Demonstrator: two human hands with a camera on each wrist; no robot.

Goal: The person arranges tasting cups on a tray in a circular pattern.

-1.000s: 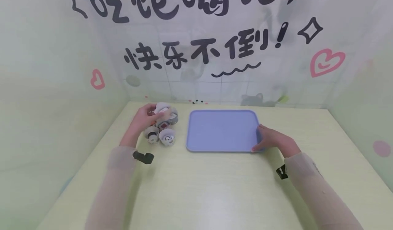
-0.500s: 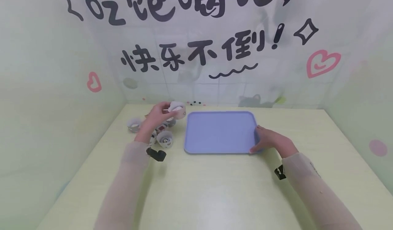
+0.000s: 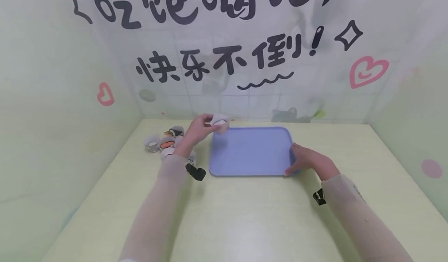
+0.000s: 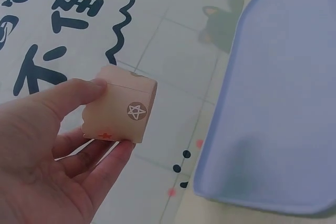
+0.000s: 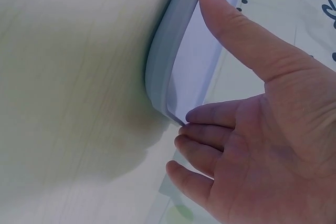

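My left hand [image 3: 198, 130] pinches a small pale paper baking cup [image 4: 119, 109] between thumb and fingers. A star badge and a small red mark show on the cup's side. In the head view this cup hangs above the far left corner of a blue-lilac tray [image 3: 250, 153]. At the tray's right end, my right hand [image 3: 313, 159] holds the near corner. Its thumb [image 5: 231, 19] lies on the rim, and its fingertips meet the edge around the corner. Several similar cups [image 3: 152, 144] stand left of the tray, some partly hidden by my left arm.
One cup holds something orange [image 3: 167, 144], another something dark [image 3: 176, 131]. A printed wall sheet [image 3: 196, 98] rises behind the pale wooden table [image 3: 245, 215], with more sheets on both sides. Each wrist wears a black camera mount [image 3: 196, 172].
My left hand has lifted the cup from the group and carried it right, to the tray's far left corner. The right hand keeps its place on the tray.
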